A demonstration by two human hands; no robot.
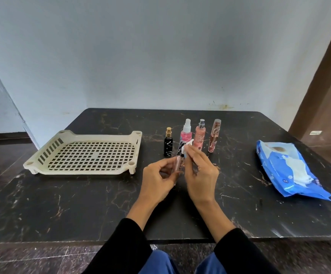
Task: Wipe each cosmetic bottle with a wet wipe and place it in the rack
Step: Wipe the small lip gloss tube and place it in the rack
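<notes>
At the bottom of the frame two black sleeves reach up over the near edge of the dark marble-patterned desk (61, 204). Just below the frame's centre, the left hand (156, 180) has its grip curled round the lower part of a slim clear tube of pinkish lip gloss with a black cap (179, 159), held tilted above the desk. The right hand (200, 175) pinches a small white wet wipe (188, 144) against the tube's black cap, its grip closed on the wipe.

Right behind the hands, in the middle of the frame, four bottles stand upright in a row on the desk: a black square bottle with a gold top (168, 142), a pink spray bottle with a white nozzle (186, 132), a peach spray bottle with a silver nozzle (200, 135), and a slender reddish-brown tube (214, 137).

At the left of the frame sits a cream plastic rack with a gridded floor and slotted side (81, 153); nothing lies in it.

At the right lies a blue soft pack of wet wipes (291, 171), with a white wipe showing at its opening.
</notes>
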